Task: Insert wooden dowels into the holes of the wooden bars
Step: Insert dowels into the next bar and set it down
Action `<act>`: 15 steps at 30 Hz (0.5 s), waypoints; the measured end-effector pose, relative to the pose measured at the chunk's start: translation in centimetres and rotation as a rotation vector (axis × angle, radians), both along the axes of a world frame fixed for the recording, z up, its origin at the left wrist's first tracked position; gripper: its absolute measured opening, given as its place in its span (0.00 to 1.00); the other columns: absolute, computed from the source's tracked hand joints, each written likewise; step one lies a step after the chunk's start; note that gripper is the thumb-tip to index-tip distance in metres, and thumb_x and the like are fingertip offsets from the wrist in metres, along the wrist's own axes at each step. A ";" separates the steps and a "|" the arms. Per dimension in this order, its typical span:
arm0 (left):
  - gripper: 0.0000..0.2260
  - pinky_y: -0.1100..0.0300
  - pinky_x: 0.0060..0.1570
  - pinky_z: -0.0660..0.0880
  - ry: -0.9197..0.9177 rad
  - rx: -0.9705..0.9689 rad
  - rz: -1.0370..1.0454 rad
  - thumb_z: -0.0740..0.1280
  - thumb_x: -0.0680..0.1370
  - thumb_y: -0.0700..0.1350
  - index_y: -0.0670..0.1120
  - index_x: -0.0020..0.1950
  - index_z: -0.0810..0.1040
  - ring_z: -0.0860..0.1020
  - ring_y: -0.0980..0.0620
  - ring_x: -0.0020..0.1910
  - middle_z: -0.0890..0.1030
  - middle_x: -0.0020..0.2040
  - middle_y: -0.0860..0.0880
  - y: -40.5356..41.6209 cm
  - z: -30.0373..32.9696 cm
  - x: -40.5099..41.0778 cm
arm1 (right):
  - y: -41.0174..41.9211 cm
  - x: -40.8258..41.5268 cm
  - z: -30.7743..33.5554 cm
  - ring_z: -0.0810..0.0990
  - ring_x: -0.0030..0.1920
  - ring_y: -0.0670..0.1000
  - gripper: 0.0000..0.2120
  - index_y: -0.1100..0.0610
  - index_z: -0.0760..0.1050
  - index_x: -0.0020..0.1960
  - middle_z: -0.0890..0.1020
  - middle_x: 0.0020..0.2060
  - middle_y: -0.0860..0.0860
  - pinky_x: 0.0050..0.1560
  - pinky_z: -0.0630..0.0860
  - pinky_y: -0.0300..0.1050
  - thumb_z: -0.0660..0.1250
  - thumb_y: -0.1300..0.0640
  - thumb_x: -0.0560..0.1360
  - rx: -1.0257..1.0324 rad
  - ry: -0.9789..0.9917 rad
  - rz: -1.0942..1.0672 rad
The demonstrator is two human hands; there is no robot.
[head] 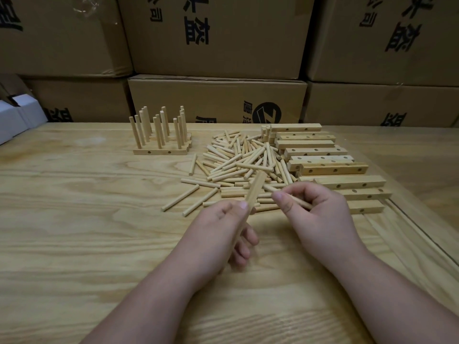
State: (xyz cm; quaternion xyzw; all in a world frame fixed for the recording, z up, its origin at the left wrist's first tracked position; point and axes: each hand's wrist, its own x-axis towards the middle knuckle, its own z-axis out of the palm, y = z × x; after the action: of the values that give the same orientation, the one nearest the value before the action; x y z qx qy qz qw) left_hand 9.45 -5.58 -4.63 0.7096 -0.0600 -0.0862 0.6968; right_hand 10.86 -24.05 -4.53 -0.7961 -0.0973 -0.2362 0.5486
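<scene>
Stacking behind the desk (pixel 74 219), cardboard boxes (pixel 216 36) fill the background. Drilled wooden bars (pixel 320 155) lie right of the loose dowel pile (pixel 238 160); finished bars with upright dowels (pixel 161 135) stand far left. The left hand (pixel 218 229) grips one bar (pixel 254 189), tilted upward; just beside it, the right hand (pixel 318 209) pinches a dowel (pixel 300 202).

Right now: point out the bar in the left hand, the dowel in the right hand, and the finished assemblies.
bar (pixel 255 188), head view, upper shaft
dowel (pixel 301 203), head view, shaft between fingers
finished assemblies (pixel 159 152), head view, front bar's side face
</scene>
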 end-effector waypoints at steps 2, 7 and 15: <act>0.15 0.59 0.25 0.74 0.009 -0.004 0.026 0.57 0.85 0.53 0.44 0.54 0.78 0.76 0.50 0.26 0.81 0.33 0.46 -0.2 -0.2 0.1 | -0.3 0.2 -0.3 0.76 0.35 0.39 0.06 0.46 0.80 0.51 0.80 0.35 0.43 0.37 0.72 0.31 0.71 0.46 0.76 0.078 -0.009 -0.004; 0.19 0.60 0.21 0.73 0.105 -0.321 0.244 0.52 0.87 0.51 0.40 0.55 0.76 0.75 0.49 0.22 0.79 0.30 0.43 0.4 0.2 0.9 | -1.3 1.0 -1.1 0.74 0.54 0.39 0.14 0.41 0.77 0.62 0.76 0.50 0.37 0.53 0.70 0.40 0.57 0.46 0.80 -0.188 0.081 -0.109; 0.20 0.60 0.22 0.73 0.167 -0.451 0.203 0.52 0.86 0.53 0.40 0.55 0.77 0.75 0.48 0.23 0.80 0.32 0.42 0.8 0.7 0.7 | -0.4 0.8 -1.6 0.60 0.54 0.47 0.07 0.39 0.81 0.52 0.65 0.51 0.40 0.51 0.53 0.47 0.66 0.47 0.76 -0.905 0.139 -0.230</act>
State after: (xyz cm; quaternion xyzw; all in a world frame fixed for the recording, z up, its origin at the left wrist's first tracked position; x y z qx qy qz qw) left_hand 10.15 -4.78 -3.89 0.5289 0.0517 -0.0584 0.8451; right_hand 11.70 -24.43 -6.11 -0.9748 -0.0647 -0.1756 0.1217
